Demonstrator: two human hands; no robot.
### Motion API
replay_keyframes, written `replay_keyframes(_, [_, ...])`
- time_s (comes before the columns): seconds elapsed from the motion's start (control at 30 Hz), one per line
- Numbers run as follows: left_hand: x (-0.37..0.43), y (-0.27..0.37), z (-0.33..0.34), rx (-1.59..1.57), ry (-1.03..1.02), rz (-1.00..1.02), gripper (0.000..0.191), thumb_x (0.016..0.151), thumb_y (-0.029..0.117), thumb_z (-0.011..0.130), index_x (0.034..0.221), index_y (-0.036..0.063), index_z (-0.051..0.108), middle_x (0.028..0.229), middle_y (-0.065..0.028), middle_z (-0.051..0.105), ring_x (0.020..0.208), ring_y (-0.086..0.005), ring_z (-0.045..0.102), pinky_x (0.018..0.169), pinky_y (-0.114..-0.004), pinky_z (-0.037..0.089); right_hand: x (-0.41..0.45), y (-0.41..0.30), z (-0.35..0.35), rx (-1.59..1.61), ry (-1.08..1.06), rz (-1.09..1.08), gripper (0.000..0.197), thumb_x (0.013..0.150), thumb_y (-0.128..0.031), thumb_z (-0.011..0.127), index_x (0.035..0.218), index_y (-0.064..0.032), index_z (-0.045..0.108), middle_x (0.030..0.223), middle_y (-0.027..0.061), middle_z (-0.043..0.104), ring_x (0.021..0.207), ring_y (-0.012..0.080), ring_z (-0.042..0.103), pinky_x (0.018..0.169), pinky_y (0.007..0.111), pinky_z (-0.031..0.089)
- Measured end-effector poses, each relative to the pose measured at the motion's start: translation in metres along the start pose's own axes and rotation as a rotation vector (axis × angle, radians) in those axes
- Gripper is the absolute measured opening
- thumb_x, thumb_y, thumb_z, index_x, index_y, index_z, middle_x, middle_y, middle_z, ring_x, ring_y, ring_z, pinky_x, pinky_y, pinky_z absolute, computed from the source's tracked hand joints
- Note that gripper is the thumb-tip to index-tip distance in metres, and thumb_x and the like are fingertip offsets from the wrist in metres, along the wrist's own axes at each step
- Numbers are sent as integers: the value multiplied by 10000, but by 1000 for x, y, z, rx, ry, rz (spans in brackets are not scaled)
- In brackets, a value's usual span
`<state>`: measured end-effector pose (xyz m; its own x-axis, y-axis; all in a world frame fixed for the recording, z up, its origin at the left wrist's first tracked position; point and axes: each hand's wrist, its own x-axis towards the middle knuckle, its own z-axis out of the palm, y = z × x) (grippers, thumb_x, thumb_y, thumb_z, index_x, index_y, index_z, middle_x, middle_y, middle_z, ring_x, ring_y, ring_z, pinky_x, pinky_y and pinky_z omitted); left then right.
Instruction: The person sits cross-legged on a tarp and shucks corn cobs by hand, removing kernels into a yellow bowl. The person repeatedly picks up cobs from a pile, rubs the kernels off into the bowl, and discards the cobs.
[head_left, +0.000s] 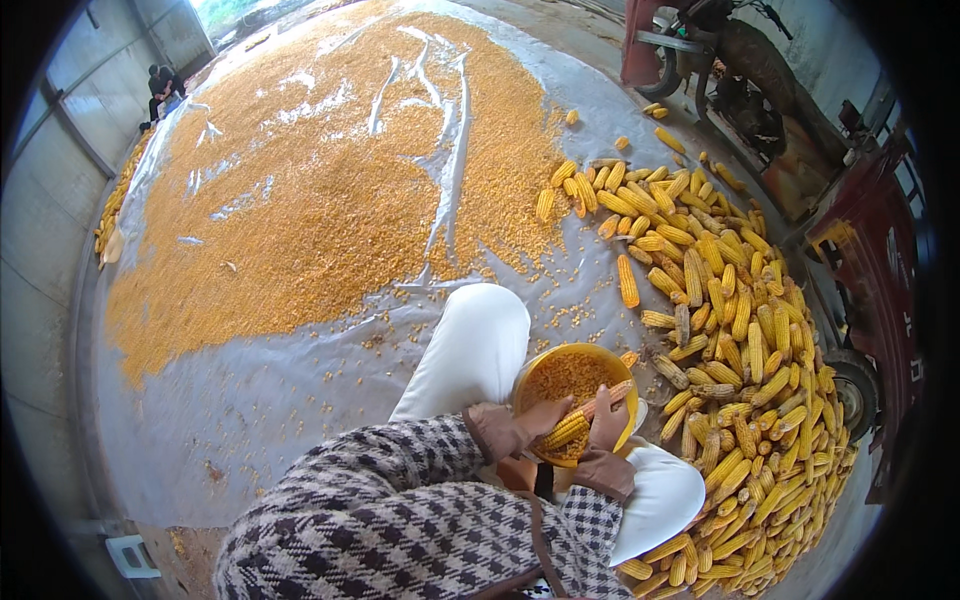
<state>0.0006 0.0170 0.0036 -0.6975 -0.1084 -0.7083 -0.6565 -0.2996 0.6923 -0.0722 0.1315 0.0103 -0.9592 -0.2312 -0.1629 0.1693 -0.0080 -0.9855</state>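
Between my knees stands a yellow bucket (628, 373) holding loose corn kernels (562, 373). Over its mouth, both hands grip one partly shelled ear of corn (568, 431), which lies at a slant. Yellow kernels still cover its lower left part, while the upper right end shows bare, reddish cob. My left hand (545, 417) is closed around the lower left side. My right hand (609, 417) holds the ear nearer its bare end, fingers wrapped over it. The bucket's lower side is partly hidden by my hands and sleeves.
A large heap of corn ears (742, 337) lies close on my right. Shelled kernels (322, 210) spread across a plastic sheet (247, 420) ahead and left. A red motor tricycle (780, 112) stands beyond the heap. Another person (163, 88) sits by the far left wall; a white stool (133, 556) stands lower left.
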Motion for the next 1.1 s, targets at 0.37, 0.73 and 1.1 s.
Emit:
replay_keyframes(0.37, [-15,14,10,-410,-279,-84,613,931,546,448,1204,4,531,1044,-149,647,861,-209,668,734,-310,563,9,47,-24,246,253,106,357,890,-212,609,1135,41,547,981,87,600,800,176,581,742,296,486])
replay_keyframes(0.73, [5,-17,3,-533,-352,-110,564,943,490,459,1193,-7,542,1016,-137,652,841,-188,657,754,-292,551,4,35,-9,-25,210,-66,389,895,-150,590,1216,47,493,1040,117,595,824,200,597,737,305,506])
replay_keyframes(1.1, [-16,17,9,-159,-251,280,585,946,523,436,1264,37,500,1058,-136,638,889,-195,654,737,-271,553,-4,14,2,-273,182,11,338,872,-126,576,1134,84,543,1043,120,612,860,206,589,780,306,479])
